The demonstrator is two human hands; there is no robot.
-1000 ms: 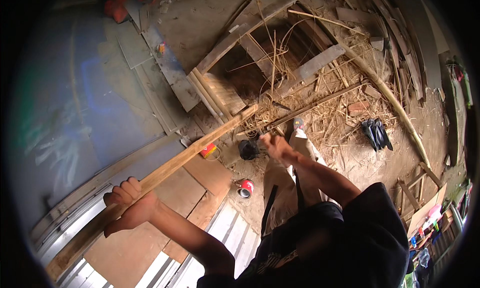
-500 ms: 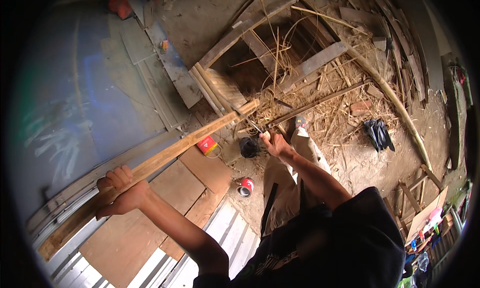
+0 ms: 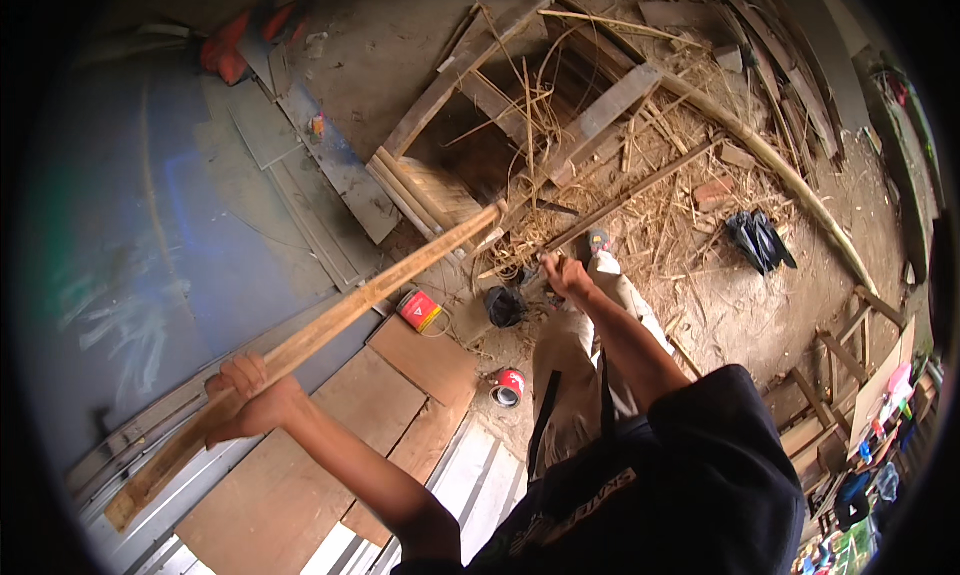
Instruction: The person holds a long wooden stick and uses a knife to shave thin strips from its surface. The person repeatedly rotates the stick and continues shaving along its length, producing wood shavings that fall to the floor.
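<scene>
My left hand (image 3: 250,397) is wrapped round the lower part of a long pale wooden pole (image 3: 380,283). The pole slants up to the right, its far end overlapping the corner of a wooden frame (image 3: 430,110). Closed and to the right of that end is my right hand (image 3: 570,278), holding what looks like a knife by its pale handle (image 3: 549,261). The knife's blade is hard to make out against the shavings; it showed as a thin metal strip half a second earlier.
Shavings and strips (image 3: 650,245) litter the ground. A red-and-yellow can (image 3: 420,311), a black pot-like thing (image 3: 504,306) and a red can (image 3: 508,386) stand nearby. Brown boards (image 3: 310,465) lie at lower left. A black plastic bag (image 3: 758,240) and a long pole (image 3: 770,165) lie to the right.
My right hand has moved right and slightly up, away from the pole, and the blade no longer lies against it. The pole's far end has shifted slightly left in view.
</scene>
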